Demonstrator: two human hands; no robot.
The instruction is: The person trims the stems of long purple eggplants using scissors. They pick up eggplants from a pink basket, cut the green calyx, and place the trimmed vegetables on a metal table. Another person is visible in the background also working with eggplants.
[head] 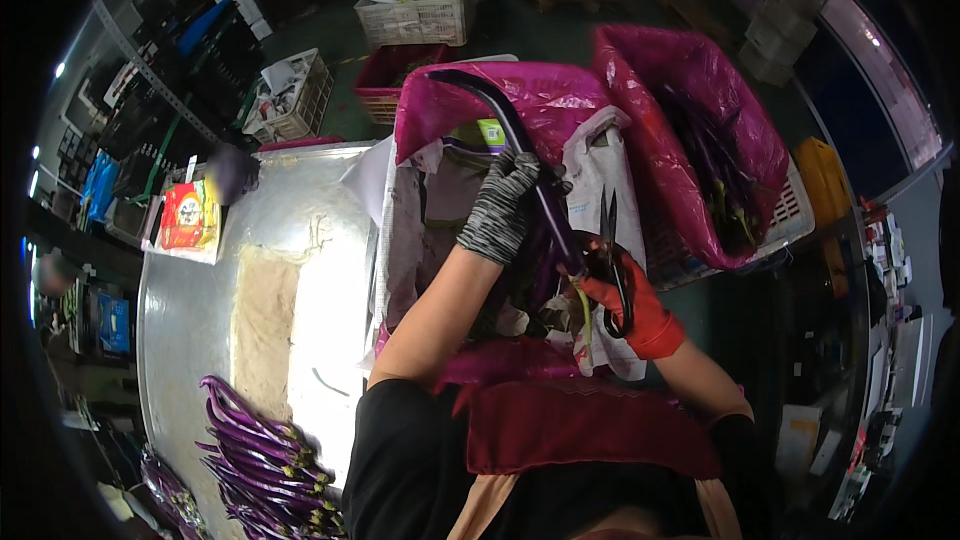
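Note:
My left hand (501,202), in a grey-and-black knit glove, is closed around the middle of a long dark purple eggplant (547,202). The eggplant slants from upper left to its green stem at lower right. My right hand (637,307), in a red glove, holds black-handled scissors (609,221), blades pointing up, with its fingers at the stem end. Both hands are above a crate lined with pink plastic (559,86) and paper (600,157); more eggplants lie inside, partly hidden by my left arm.
On the metal table (180,315) at left lie a pile of eggplants (262,465) and a red-and-yellow packet (189,216). A second pink-lined crate (637,120) with eggplants stands at right. Beyond are a white crate (416,19) of paper and another crate (300,101).

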